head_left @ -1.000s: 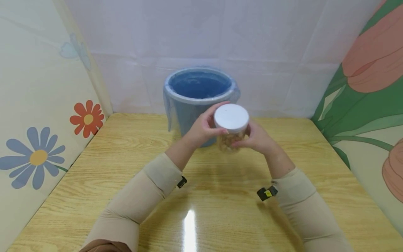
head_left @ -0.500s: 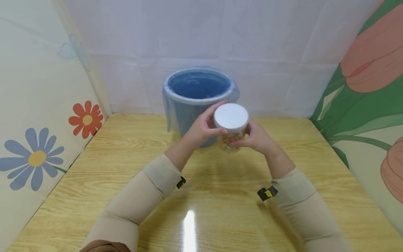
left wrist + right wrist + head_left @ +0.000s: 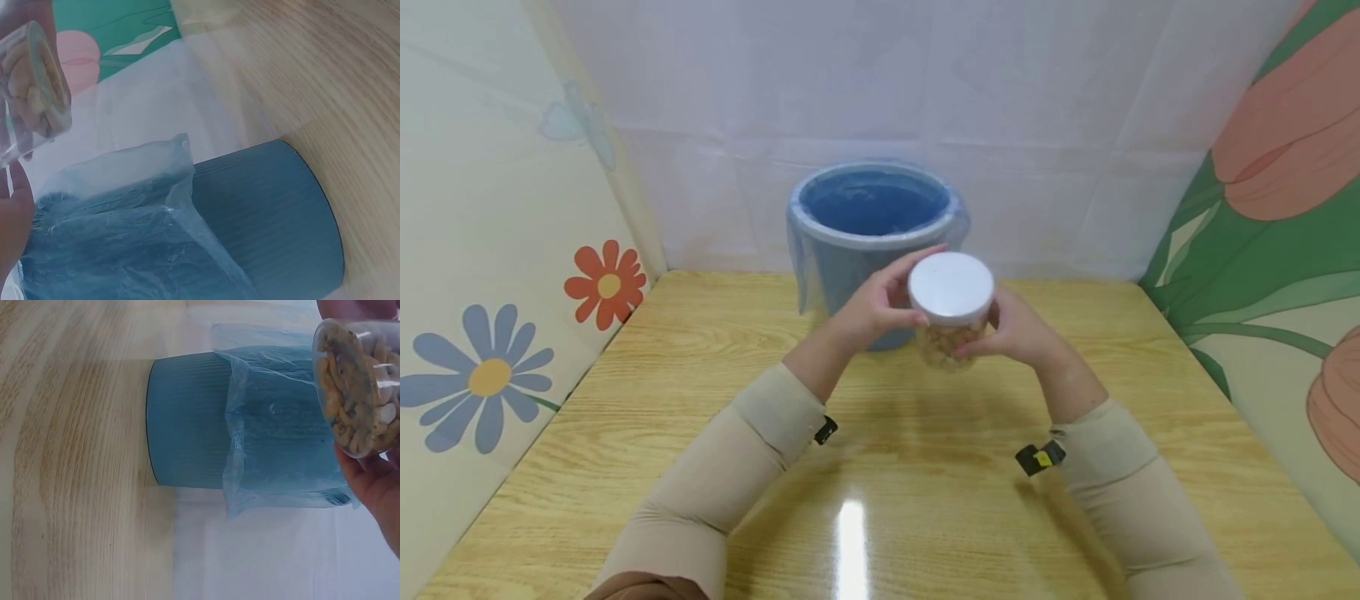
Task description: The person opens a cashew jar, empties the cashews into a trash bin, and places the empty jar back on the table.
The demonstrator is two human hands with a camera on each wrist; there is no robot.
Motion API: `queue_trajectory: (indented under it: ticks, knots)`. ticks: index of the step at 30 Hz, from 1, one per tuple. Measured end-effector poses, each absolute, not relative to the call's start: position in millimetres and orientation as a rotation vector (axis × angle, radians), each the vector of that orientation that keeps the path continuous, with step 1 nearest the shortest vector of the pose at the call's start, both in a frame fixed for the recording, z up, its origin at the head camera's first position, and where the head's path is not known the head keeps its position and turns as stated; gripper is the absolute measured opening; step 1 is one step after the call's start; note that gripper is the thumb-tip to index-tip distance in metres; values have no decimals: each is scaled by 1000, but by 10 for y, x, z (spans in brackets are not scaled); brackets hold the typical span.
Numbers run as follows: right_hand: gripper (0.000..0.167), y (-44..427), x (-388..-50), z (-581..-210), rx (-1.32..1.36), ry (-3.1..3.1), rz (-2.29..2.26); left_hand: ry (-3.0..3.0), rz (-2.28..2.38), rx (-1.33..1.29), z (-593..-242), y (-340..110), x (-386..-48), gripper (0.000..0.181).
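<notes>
A clear plastic jar [image 3: 953, 343] with a white lid [image 3: 951, 286] is held above the table, in front of a blue bin. My left hand [image 3: 880, 307] grips its upper left side, thumb at the lid's edge. Around the right side of the jar body curls my right hand [image 3: 1018, 332], its thumb across the front. Curved tan nuts, which look like cashews [image 3: 356, 387], show through the jar's wall and base in the right wrist view. The lid appears to be on. Most fingers behind the jar are hidden in the head view.
The blue bin [image 3: 850, 271] stands at the back of the wooden table [image 3: 880, 450], against a white sheet backdrop. A translucent blue bag [image 3: 125, 250] lines it and hangs over its rim. Flower-patterned panels rise on both sides.
The jar and both hands have come slightly down and towards me. My left thumb has shifted a little to the left along the lid's edge. The bin stays in place.
</notes>
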State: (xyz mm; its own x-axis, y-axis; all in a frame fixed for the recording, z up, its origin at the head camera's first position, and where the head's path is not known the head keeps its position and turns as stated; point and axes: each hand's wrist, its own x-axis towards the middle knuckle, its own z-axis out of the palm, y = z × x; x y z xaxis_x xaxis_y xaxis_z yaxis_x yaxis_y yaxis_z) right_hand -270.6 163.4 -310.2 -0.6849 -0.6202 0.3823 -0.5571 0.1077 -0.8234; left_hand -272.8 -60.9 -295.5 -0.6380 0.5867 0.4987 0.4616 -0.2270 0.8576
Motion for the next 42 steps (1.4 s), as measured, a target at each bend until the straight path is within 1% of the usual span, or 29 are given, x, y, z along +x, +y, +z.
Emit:
queue_trajectory:
  ticks: [7, 17, 23, 31, 42]
  knots:
    - [91, 1660, -2694, -3085, -1320, 2189, -1652, 1830, 1989, 1339, -2919, -622, -2715, 111]
    - [91, 1661, -2704, -3102, -1347, 2154, -1637, 1778, 1975, 1399, -2914, -608, -2722, 112]
    - [90, 1646, -2705, -3095, -1368, 2158, -1617, 1760, 1980, 1390, -2922, -587, -2722, 112]
    - [93, 1613, -2709, -3105, -1305, 2218, -1637, 1808, 2038, 1340, -2938, -570, -2718, 111]
    - [91, 1557, -2712, -3117, -1213, 2276, -1707, 1897, 2113, 1251, -2938, -548, -2713, 111]
